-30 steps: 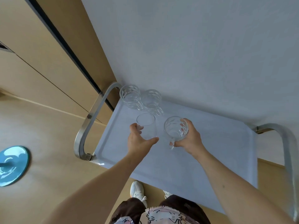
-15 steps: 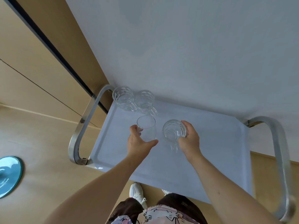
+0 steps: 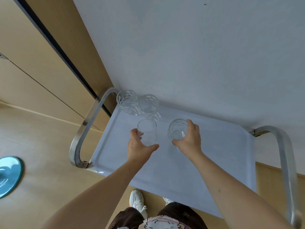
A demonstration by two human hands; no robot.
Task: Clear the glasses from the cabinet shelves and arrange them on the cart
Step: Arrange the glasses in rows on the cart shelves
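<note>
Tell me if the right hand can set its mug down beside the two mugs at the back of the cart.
Probably yes. The right hand holds a patterned mug just in front of the two mugs, and the cart tray to their right looks bare. The left hand, holding a plain glass, stays off to the side.

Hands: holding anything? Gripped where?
Left hand grips the smooth glass round its lower body. Right hand grips the patterned glass by its side.
</note>
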